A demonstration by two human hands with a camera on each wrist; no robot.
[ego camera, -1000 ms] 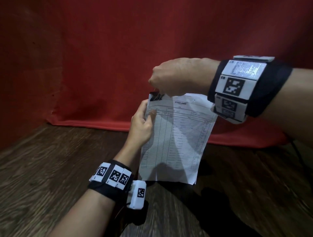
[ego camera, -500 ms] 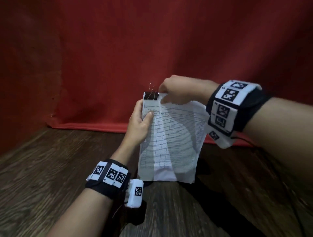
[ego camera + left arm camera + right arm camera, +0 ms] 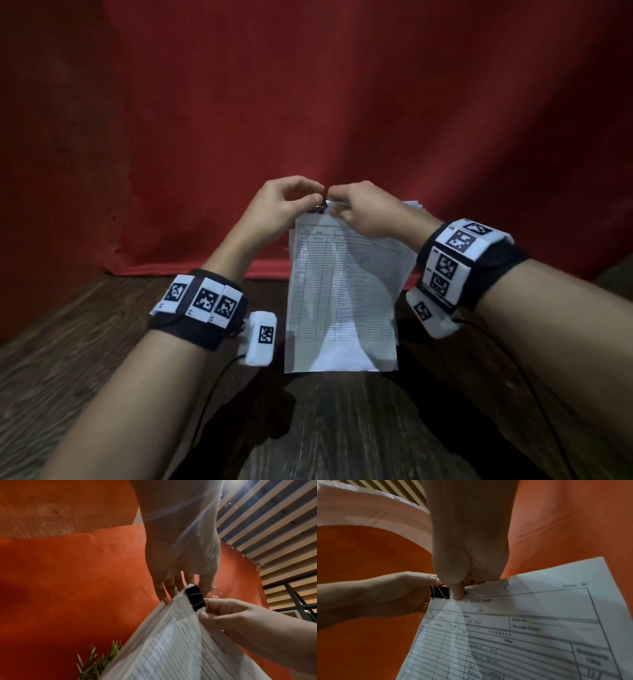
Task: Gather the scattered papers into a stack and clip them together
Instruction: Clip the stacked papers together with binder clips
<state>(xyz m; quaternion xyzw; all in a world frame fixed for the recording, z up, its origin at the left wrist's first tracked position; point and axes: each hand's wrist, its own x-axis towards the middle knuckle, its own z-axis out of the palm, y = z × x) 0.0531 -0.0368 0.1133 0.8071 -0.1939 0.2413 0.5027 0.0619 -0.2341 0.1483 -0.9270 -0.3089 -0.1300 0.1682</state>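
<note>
Both hands' grip [image 3: 325, 202] on clipped papers [image 3: 342, 291]

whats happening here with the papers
A person is holding a stack of papers upright over a wooden table. A black binder clip is already clamped on the stack's top left corner. The right hand pinches the top edge right beside the clip, thumb on the front sheet, headed STOCK CARD. The left hand is at the clip, its fingers around the wire handles. The clipping looks nearly finished.
</note>
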